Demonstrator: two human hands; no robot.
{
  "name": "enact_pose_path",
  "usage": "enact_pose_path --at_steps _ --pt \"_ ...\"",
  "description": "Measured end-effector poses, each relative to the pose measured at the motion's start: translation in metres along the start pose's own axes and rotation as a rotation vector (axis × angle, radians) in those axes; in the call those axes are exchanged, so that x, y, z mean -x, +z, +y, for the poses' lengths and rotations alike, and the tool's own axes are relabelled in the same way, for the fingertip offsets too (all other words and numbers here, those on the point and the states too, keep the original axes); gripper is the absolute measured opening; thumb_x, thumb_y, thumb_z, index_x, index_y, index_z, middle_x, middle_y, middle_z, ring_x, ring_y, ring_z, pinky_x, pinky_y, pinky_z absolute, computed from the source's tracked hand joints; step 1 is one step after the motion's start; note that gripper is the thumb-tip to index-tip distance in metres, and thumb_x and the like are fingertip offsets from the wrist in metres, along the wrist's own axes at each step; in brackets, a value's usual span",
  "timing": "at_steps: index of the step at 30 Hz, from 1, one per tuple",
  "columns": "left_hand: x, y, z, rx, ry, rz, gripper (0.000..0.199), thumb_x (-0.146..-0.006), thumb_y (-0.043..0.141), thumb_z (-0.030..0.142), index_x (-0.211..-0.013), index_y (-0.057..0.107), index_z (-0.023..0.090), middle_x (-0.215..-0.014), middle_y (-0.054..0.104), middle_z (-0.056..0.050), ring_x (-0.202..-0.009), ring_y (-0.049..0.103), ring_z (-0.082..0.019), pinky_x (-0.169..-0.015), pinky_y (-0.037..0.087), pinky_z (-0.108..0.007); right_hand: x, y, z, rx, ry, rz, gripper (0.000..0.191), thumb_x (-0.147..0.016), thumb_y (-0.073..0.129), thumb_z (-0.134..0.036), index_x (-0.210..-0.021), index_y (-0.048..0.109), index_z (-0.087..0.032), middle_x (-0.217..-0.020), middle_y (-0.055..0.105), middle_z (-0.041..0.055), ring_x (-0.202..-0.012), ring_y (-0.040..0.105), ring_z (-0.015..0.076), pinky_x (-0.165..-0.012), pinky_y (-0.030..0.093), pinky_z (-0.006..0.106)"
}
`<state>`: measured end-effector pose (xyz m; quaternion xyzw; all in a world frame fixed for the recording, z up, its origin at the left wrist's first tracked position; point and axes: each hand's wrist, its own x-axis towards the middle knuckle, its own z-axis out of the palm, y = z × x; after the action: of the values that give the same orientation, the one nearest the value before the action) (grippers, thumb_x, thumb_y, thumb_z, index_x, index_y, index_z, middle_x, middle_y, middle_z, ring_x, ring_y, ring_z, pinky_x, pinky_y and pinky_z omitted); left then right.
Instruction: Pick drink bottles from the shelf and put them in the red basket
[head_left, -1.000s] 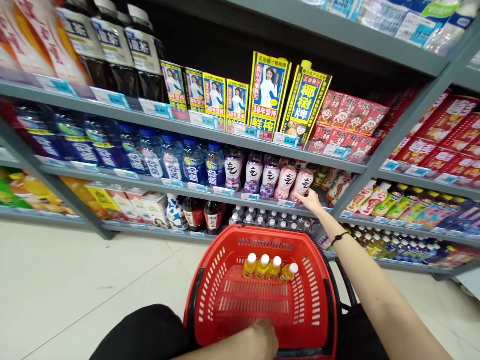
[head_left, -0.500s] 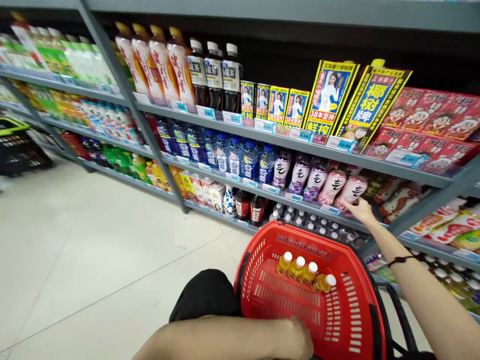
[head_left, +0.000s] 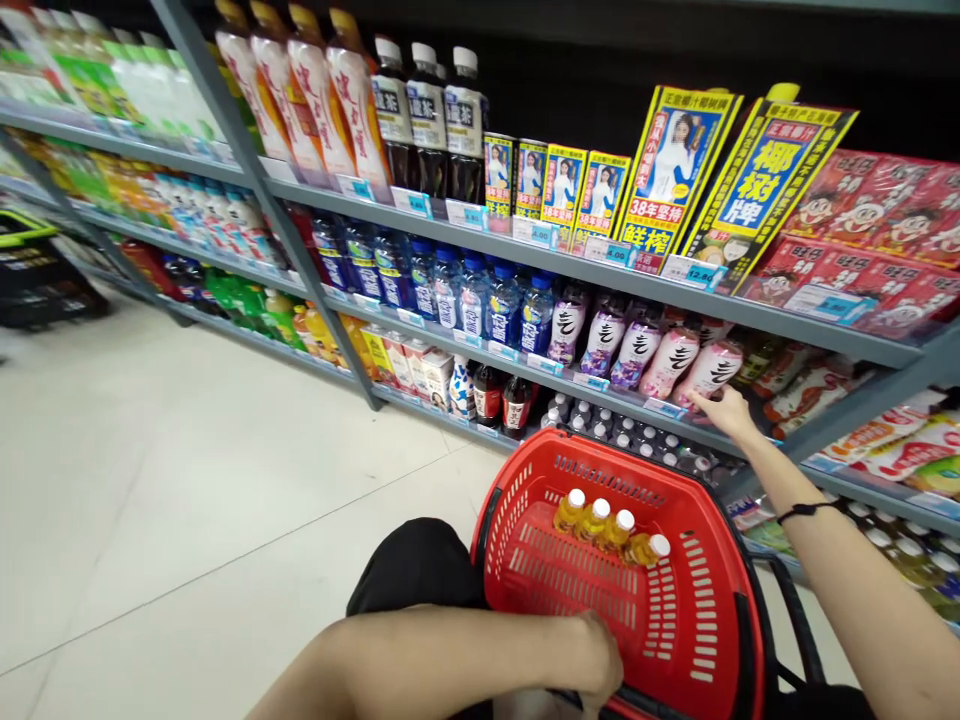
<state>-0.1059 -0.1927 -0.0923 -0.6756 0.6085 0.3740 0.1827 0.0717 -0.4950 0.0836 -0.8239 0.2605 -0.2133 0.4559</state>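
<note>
The pink btl (head_left: 716, 368) is on the mid shelf (head_left: 628, 397), just R of a 2nd pink btl (head_left: 670, 362). The R hand (head_left: 724, 412) is clamped on its low part. To the L come purple btls (head_left: 636, 355), then blue btls (head_left: 504, 310). The red basket (head_left: 645, 468) is below, nr the shelves, w/ 4 yellow btls (head_left: 616, 531) in it, 3 up & 1 tipped. The L hand (head_left: 596, 655) is at the basket's near rim; can't tell if it's closed. Tall yellow boxes (head_left: 772, 180) stand 1 shelf up.

From here I can't see the fingertips of my left hand (head_left: 598, 655), at five o'clock. The black basket (head_left: 45, 285) at nine is blurred and cut off.
</note>
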Motion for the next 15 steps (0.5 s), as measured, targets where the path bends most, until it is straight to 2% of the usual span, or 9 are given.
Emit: enact_pose_path --at_steps 3,8,12,15 --pt "0.001 -0.001 0.002 -0.043 -0.032 -0.103 0.044 -0.073 0.08 0.022 -0.043 0.048 0.017 -0.056 0.062 -0.007 -0.051 0.058 -0.024 -0.063 0.057 -0.043 0.002 -0.001 -0.001 0.005 0.013 0.011 0.037 -0.073 0.088 -0.027 -0.101 0.067 -0.014 -0.112 0.073 0.0159 -0.074 0.076 0.0268 -0.053 0.065 0.03" --pt "0.014 -0.014 0.004 -0.008 -0.001 -0.155 0.051 -0.075 0.082 0.031 -0.041 0.048 0.016 -0.054 0.059 -0.003 -0.04 0.046 -0.017 -0.066 0.058 -0.045 0.002 0.001 -0.002 0.014 0.016 0.003 0.038 -0.073 0.088 -0.029 -0.101 0.067 -0.014 -0.104 0.075 0.0155 -0.075 0.076 0.0288 -0.054 0.066 0.033" --pt "0.023 -0.018 0.004 -0.032 -0.009 -0.143 0.057 -0.064 0.088 0.023 -0.038 0.039 0.017 -0.045 0.048 0.0 -0.044 0.051 -0.02 -0.067 0.059 -0.046 0.003 0.004 -0.004 0.013 -0.001 0.0 0.041 -0.076 0.085 -0.028 -0.109 0.067 -0.012 -0.114 0.072 0.0205 -0.08 0.076 0.0301 -0.056 0.066 0.035" --pt "0.023 -0.016 0.004 -0.072 0.0 -0.094 0.061 -0.058 0.092 0.02 -0.039 0.033 0.016 -0.042 0.039 0.002 -0.056 0.059 -0.023 -0.071 0.061 -0.045 0.005 0.005 -0.006 0.026 -0.021 -0.001 0.041 -0.08 0.083 -0.029 -0.112 0.067 -0.011 -0.112 0.073 0.0183 -0.079 0.076 0.0274 -0.057 0.066 0.032"
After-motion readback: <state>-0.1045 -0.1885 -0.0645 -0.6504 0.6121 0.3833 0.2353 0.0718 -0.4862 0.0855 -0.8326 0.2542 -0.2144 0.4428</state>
